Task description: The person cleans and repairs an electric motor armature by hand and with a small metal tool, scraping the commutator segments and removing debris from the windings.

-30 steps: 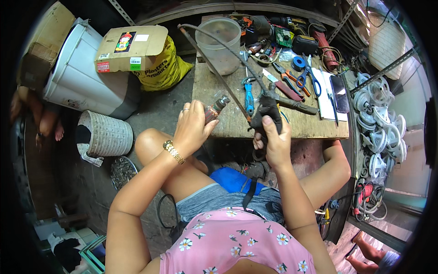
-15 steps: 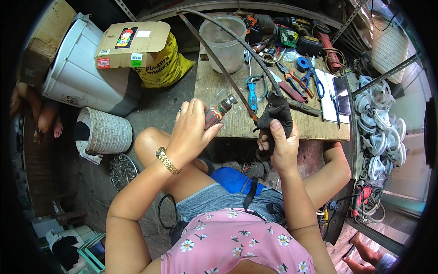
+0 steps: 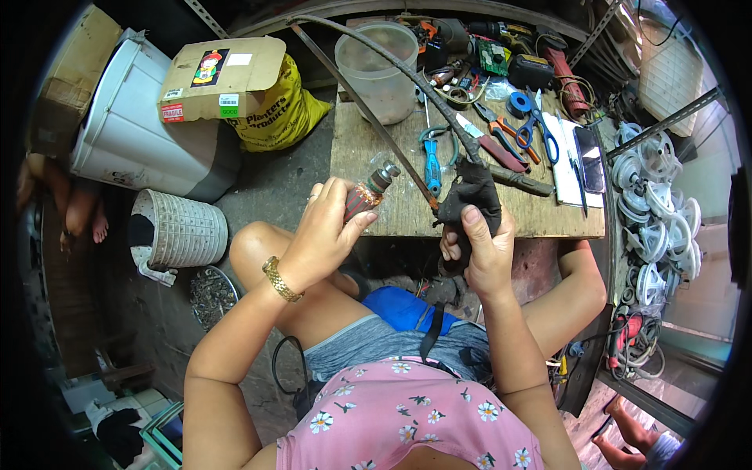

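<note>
My left hand (image 3: 325, 227) closed round a striped, copper-wound cylindrical armature (image 3: 363, 200), lower end probably hidden in my palm, above the near-left corner of a wooden bench (image 3: 548, 222), bare along its front edge, right hand (image 3: 486, 251) gripping a black-wrapped hacksaw (image 3: 470, 194), thin blade (image 3: 365, 116) near the armature

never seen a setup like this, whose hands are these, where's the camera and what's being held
These are just a person's own bare hands, seen from a wide camera worn on the head and looking down, so straight edges bend. The left hand holds what looks like a copper-wound motor core. The right hand grips a saw by its black-wrapped end. On the wooden table lie a blue screwdriver, blue-handled scissors and a phone; a plastic tub stands toward the back.
</note>
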Demonstrator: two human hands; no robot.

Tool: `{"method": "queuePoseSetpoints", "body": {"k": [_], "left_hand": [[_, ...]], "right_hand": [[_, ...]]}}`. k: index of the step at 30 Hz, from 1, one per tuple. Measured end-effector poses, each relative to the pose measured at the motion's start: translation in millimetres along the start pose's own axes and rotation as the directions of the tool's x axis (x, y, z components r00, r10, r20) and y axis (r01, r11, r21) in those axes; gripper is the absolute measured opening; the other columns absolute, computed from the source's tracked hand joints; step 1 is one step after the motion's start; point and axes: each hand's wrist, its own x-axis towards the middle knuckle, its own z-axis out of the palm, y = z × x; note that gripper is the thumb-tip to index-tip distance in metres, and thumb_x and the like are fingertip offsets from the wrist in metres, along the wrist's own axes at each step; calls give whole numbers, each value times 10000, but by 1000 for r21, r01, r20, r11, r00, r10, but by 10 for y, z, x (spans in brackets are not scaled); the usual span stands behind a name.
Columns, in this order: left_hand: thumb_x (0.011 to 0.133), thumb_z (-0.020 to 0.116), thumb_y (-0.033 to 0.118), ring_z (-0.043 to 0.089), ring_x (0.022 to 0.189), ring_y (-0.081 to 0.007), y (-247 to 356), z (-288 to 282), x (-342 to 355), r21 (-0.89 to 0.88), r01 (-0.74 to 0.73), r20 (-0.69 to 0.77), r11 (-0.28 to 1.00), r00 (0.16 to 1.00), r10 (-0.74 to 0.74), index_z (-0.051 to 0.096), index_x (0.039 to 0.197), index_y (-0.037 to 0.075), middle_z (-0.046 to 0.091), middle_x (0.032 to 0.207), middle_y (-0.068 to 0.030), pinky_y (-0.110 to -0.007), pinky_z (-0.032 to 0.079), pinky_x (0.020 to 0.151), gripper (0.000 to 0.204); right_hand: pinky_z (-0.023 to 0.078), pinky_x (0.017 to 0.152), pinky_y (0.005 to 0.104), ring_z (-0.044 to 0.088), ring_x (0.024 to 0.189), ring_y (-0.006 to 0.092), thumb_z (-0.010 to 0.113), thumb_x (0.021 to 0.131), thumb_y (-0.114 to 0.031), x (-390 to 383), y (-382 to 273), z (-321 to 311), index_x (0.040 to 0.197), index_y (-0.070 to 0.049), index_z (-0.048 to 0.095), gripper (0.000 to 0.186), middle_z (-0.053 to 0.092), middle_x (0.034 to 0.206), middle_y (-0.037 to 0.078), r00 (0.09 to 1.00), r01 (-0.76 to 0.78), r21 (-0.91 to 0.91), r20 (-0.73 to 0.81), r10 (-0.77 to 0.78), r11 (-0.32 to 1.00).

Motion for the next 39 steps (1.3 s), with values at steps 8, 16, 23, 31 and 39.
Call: {"method": "queuePoseSetpoints", "body": {"k": [8, 16, 23, 31, 39], "left_hand": [[949, 629, 224, 513, 930, -318, -121, 25, 24, -96, 50, 104, 994, 994, -40, 534, 1127, -3, 572, 1000, -178, -415, 425, 841, 304], [1028, 544, 268, 460, 763, -49, -285, 121, 0, -449, 318, 335, 835, 926, -173, 498, 1260, 48, 559, 1004, -5, -221, 421, 644, 324], [1038, 527, 309, 453, 780, -43, -191, 83, 22, -623, 434, 443, 651, 882, -163, 491, 1293, 77, 575, 1018, 3, -200, 399, 659, 347], [1033, 528, 370, 463, 829, -45, -159, 64, 18, -650, 510, 508, 564, 843, -178, 500, 1315, 75, 581, 1037, 8, -206, 400, 711, 409], [983, 564, 490, 559, 964, -106, -190, 80, 26, -761, 547, 554, 348, 828, -88, 493, 1368, -3, 616, 1102, -28, -261, 449, 863, 629]], "right_hand": [[401, 460, 201, 483, 511, 50, 663, 966, -243, 24, 30, 5, 1064, -20, 603, 251, 562, 707, 9, 999, -25, 21, -20, 25, 999], [407, 461, 206, 499, 525, 52, 662, 966, -246, 30, 49, 18, 1068, -19, 603, 256, 566, 703, 7, 999, -39, 30, -37, 40, 999], [408, 469, 205, 497, 525, 53, 661, 967, -244, 19, 36, 4, 1067, -19, 600, 253, 566, 700, 8, 998, -48, 38, -25, 49, 998], [403, 467, 204, 488, 522, 49, 665, 965, -242, -6, 20, -7, 1067, -21, 594, 253, 565, 694, 7, 997, -66, 54, -23, 68, 996], [405, 466, 202, 491, 525, 47, 667, 963, -253, -27, 4, -15, 1053, -26, 591, 255, 567, 695, 7, 998, -50, 56, -42, 52, 997]]}}
